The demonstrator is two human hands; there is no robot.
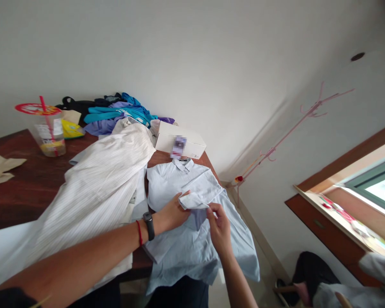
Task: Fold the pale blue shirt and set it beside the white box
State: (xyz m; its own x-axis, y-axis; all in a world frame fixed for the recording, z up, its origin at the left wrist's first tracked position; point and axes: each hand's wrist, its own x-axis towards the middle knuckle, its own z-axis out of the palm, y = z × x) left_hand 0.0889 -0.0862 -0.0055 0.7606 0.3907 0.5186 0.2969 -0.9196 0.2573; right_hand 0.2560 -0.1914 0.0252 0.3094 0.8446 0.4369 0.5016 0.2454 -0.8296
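Through the head camera I have the pale blue shirt in the lower middle of the frame, collar towards the white box, its lower part hanging over the near edge of the dark table. One sleeve lies folded across it, with the cuff between the two hands near the centre. On my right hand, thumb and forefinger are pinched together on the cuff's right-hand edge. My left hand reaches in from the lower left and meets the cuff's other end; cloth covers part of its fingers, so I cannot tell how tightly they are closed. A striped white garment lies left of the shirt, beyond my left forearm.
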